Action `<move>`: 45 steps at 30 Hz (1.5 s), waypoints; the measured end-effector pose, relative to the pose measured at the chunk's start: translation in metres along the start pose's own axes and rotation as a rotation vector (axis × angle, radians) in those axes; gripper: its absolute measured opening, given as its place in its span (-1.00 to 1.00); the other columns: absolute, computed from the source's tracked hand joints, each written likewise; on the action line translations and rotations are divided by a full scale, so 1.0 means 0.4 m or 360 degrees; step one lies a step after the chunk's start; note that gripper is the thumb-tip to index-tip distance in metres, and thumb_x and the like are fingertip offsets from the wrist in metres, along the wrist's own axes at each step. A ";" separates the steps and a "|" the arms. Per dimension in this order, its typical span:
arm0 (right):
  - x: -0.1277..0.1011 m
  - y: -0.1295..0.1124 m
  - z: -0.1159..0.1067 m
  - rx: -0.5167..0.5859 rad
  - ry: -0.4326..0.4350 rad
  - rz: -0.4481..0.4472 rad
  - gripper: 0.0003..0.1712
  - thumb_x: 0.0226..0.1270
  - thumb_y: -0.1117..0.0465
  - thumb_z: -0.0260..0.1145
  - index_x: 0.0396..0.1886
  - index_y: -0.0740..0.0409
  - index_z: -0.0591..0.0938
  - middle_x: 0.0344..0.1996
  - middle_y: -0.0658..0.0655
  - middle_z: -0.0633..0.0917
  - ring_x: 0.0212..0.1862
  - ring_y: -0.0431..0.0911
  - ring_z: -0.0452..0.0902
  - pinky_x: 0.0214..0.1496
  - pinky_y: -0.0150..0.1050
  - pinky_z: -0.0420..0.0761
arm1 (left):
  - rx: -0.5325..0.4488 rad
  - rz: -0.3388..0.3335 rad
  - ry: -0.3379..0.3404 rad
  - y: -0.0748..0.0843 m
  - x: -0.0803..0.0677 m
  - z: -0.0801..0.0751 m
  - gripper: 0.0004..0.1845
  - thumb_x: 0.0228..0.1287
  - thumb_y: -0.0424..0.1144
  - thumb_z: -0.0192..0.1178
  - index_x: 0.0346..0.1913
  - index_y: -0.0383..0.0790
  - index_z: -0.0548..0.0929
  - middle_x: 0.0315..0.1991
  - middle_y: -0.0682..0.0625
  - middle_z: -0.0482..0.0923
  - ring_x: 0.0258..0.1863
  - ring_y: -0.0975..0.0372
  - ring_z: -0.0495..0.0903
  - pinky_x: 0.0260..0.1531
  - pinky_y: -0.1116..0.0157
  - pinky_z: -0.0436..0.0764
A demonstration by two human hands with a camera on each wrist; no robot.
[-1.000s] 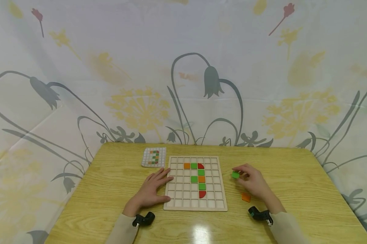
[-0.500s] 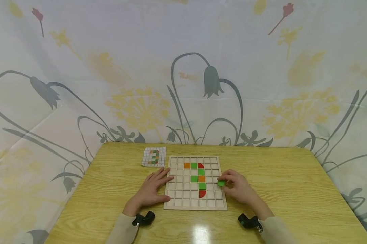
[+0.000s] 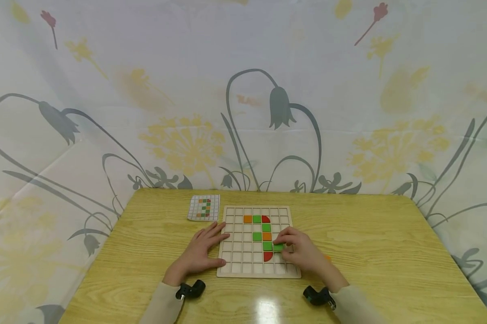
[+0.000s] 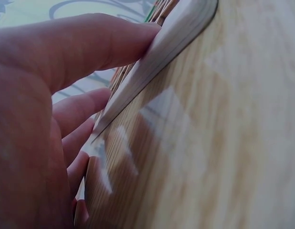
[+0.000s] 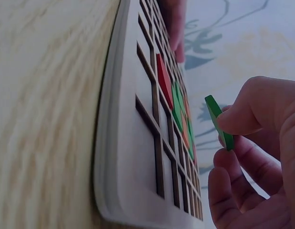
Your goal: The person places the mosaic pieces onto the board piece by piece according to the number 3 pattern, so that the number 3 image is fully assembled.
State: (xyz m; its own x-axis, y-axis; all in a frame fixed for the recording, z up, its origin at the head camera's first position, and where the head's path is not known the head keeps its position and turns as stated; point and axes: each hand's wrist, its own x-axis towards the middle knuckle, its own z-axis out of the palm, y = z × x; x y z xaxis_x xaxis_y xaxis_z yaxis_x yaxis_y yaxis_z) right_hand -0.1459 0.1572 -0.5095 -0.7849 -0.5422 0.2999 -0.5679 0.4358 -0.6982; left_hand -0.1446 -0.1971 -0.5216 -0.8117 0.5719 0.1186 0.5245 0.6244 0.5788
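A: Right hand (image 3: 301, 252)?
B: Pinches a green tile (image 3: 278, 247) — just above the grid board (image 3: 285, 271), beside its placed green square.
A: Left hand (image 3: 200, 252)?
B: Flat, fingers relaxed — touching the board's left edge.

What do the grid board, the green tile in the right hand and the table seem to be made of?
Grid board: pale unfinished wood, probably thin plywood; matte, with a layered edge in the right wrist view.
Green tile, pinched by the right hand: thin and flat, solid colour; painted wood or plastic, cannot tell.
Table: yellowish wood grain with a glossy glare patch; likely laminate or varnished wood.
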 end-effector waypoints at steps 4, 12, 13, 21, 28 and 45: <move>0.010 -0.010 0.019 0.0015 -0.0032 -0.0050 -0.66 0.07 0.52 0.28 -0.17 0.19 0.76 -0.15 0.00 0.59 -0.22 -0.12 0.51 -0.23 -0.27 0.57 | 0.0004 -0.0001 0.0001 -0.001 0.000 0.000 -0.19 0.15 0.11 0.35 0.45 -0.13 0.43 0.57 -0.05 0.04 0.56 -0.02 -0.10 0.39 -0.24 -0.09; 0.031 -0.023 0.051 0.0001 -0.0070 -0.0160 -0.64 0.03 0.53 0.28 -0.20 0.17 0.77 -0.19 -0.01 0.59 -0.29 -0.13 0.43 -0.27 -0.34 0.46 | 0.0006 -0.0003 0.0001 -0.005 0.000 0.001 -0.18 0.14 0.12 0.35 0.44 -0.13 0.43 0.57 -0.04 0.04 0.56 -0.02 -0.10 0.39 -0.23 -0.09; 0.032 -0.024 0.056 0.0011 -0.0084 -0.0154 -0.65 0.04 0.53 0.29 -0.19 0.17 0.77 -0.19 -0.02 0.59 -0.27 -0.14 0.44 -0.26 -0.33 0.47 | 0.0008 -0.0005 0.0001 -0.005 0.000 0.002 -0.18 0.14 0.12 0.35 0.44 -0.12 0.43 0.57 -0.04 0.04 0.56 -0.02 -0.10 0.39 -0.23 -0.09; 0.036 -0.046 0.081 -0.0062 -0.0171 -0.0026 -0.67 0.12 0.48 0.29 -0.18 0.09 0.78 -0.15 -0.10 0.57 -0.14 -0.19 0.42 -0.13 -0.27 0.50 | 0.0005 -0.0001 0.0002 -0.007 -0.001 0.002 -0.19 0.15 0.14 0.34 0.45 -0.09 0.43 0.57 -0.03 0.05 0.56 -0.01 -0.09 0.39 -0.23 -0.09; 0.039 -0.053 0.092 -0.0140 -0.0175 -0.0084 -0.71 0.11 0.47 0.31 -0.24 0.08 0.77 -0.16 -0.08 0.58 -0.12 -0.15 0.41 -0.08 -0.22 0.49 | 0.0015 -0.0004 0.0004 -0.007 -0.002 0.004 -0.19 0.16 0.14 0.33 0.45 -0.09 0.43 0.57 -0.03 0.05 0.56 -0.01 -0.09 0.39 -0.24 -0.07; 0.043 -0.051 0.087 -0.0175 -0.0227 -0.0060 -0.74 0.17 0.42 0.36 -0.19 0.05 0.77 -0.10 -0.06 0.62 -0.07 -0.13 0.44 -0.04 -0.18 0.51 | 0.0018 0.0002 0.0010 -0.002 -0.002 0.000 -0.20 0.17 0.14 0.33 0.45 -0.10 0.43 0.57 -0.04 0.06 0.55 -0.03 -0.07 0.38 -0.24 -0.06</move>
State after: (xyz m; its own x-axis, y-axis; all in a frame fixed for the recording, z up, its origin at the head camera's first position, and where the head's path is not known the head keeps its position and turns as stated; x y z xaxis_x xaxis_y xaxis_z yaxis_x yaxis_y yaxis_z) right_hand -0.1391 0.1139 -0.5127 -0.7240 -0.6526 0.2237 -0.6259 0.4850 -0.6107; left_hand -0.1446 -0.1980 -0.5222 -0.8129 0.5690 0.1245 0.5282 0.6299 0.5694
